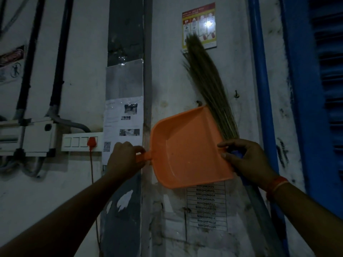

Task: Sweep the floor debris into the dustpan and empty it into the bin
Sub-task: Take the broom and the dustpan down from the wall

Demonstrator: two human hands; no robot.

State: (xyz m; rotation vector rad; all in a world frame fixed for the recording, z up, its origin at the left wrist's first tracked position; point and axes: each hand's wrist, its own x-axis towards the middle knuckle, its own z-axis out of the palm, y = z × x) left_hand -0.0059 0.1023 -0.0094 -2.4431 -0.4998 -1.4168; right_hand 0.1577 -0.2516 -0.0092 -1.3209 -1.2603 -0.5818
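Two tools are in hand, yet no floor, debris or bin shows anywhere in this view, so how much of the job is done cannot be read directly; my judgement is that this is either the very start, with the tools being fetched off the wall, or the very end, with them being put back. Filling the frame is a dim white wall (241, 145) with a blue door frame (300, 108) at the right edge. Against it the broom (206, 78) stands bristles-up, leaning to the upper left across a safety poster (199, 25), its grey handle running down and to the right behind the person's right arm. In front of the broom's lower bristles is the orange dustpan (187, 147), held up flat to the wall with its open lip pointing up and right; its tray looks clean and empty. The left hand (124, 160) is clenched around the dustpan's short handle. The right hand (248, 162) is closed around the broom just below the bristles, at its blue collar, fingers touching the dustpan's edge. A small hook (236, 93) juts from the wall beside the bristles, likely where one tool hangs.
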